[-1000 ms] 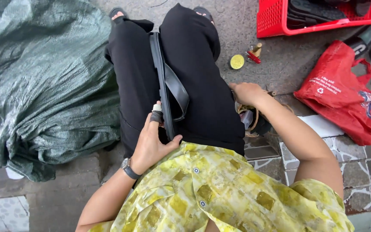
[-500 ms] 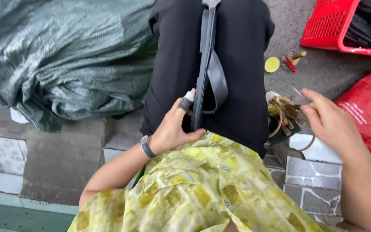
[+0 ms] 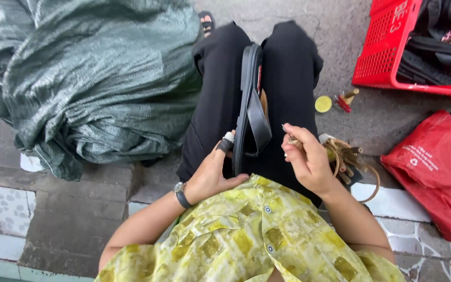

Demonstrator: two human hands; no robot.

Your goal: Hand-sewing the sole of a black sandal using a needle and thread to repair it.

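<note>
Two bare hands work over a black strapped rubber sandal [image 3: 250, 104], which stands on edge along the lap, wedged between the black-trousered thighs [image 3: 220, 99] with its sole turned left and its strap bulging right. The left hand [image 3: 212, 169] rests at the near end of the sandal, its fingers [image 3: 225, 143] closed against the sole edge, one fingertip wrapped in pale tape; a dark wristwatch [image 3: 180, 194] sits on that wrist. The right hand [image 3: 309, 162] hovers just right of the sandal, fingers curled together on a small slim tool [image 3: 292, 140] whose kind cannot be told. Right of the sandal, close behind that hand, lies a cluster of wooden-handled tools [image 3: 348, 156] on the ground. Farther right of the sandal are a small yellow round lid [image 3: 323, 104], a red plastic crate [image 3: 387, 52] and a red plastic bag [image 3: 434, 167]. Left of the sandal slumps a large green woven sack [image 3: 90, 78].
</note>
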